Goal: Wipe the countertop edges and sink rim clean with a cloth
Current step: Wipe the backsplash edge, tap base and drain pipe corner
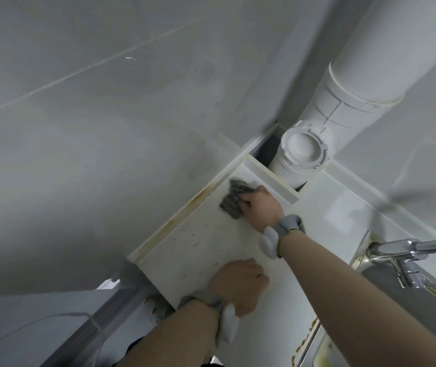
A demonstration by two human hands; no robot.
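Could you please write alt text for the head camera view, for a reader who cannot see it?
A person's right hand presses a grey cloth onto the far corner of a speckled white countertop, beside a white pipe. The left hand rests on the near countertop; a chrome tap shows at right.

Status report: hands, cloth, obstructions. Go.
Right hand grips cloth at countertop back corner. Left hand rests on countertop, fingers curled. Pipe close behind cloth.
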